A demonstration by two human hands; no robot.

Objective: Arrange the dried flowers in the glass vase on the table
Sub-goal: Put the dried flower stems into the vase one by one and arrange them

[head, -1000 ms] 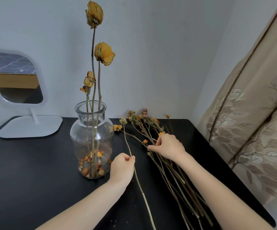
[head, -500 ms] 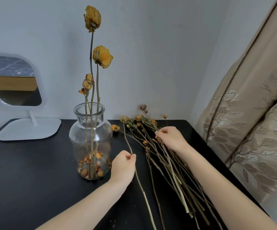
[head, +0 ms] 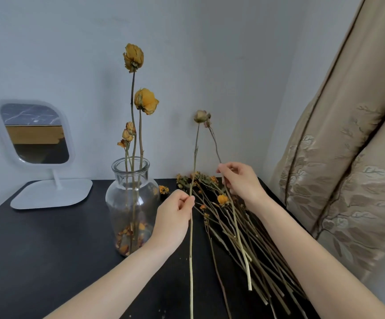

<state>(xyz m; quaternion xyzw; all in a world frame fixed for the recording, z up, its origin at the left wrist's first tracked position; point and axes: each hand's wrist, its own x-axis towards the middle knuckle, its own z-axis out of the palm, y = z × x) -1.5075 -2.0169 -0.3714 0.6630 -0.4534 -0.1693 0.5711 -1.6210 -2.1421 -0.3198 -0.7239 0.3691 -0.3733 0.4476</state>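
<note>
Head view, L to R: mirror (head: 34, 134) on its white stand sits mid-left at the back of the dark worktop (head: 37, 249), well apart from the action. Left of centre stands the glass vase (head: 131, 203) w/ a few standing flowers (head: 146, 101) upright in it and loose petals at the bottom. So the task is started but not far along, I'd judge.

Just right of the vase is the left hand (head: 173, 217), grip pinched on one long stem (head: 195, 155) held near upright, bud on top. Centre-right, the right hand (head: 239, 180) has its grip pinching a thinner stem (head: 213, 141) above the pile of dried flowers (head: 244, 238). That pile lies on the worktop, lower right, and most stems are yet to go in.

Room: vase neck is narrow & partly taken, so each stem needs threading past those standing. Open air above the vase, wall close behind. The curtain (head: 348, 180) crowds the right edge, and the pile lies near the worktop's right rim.
</note>
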